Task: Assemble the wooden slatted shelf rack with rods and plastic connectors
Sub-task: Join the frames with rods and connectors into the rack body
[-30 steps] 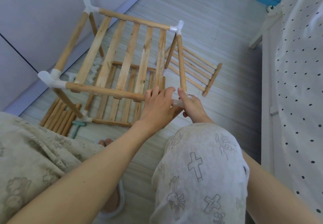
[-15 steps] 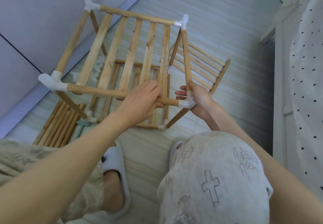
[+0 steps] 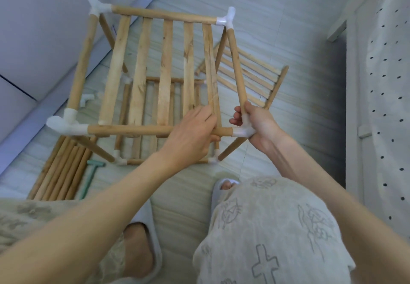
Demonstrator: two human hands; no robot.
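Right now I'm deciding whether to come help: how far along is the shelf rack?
Done: the lower tier and the upper slatted shelf, with three corner connectors seated. In hand: the left hand grips the front rod while the right hand holds the near-right connector on it. Left: the spare slatted panel and loose rods on the floor.

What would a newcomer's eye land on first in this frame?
First, the half-built wooden rack filling the upper middle, its slatted shelf framed by rods and white corner connectors. Next, the two hands at its near right corner: the left hand grips the front rod, and the right hand holds the white corner connector. A bundle of spare rods lies on the floor at lower left.
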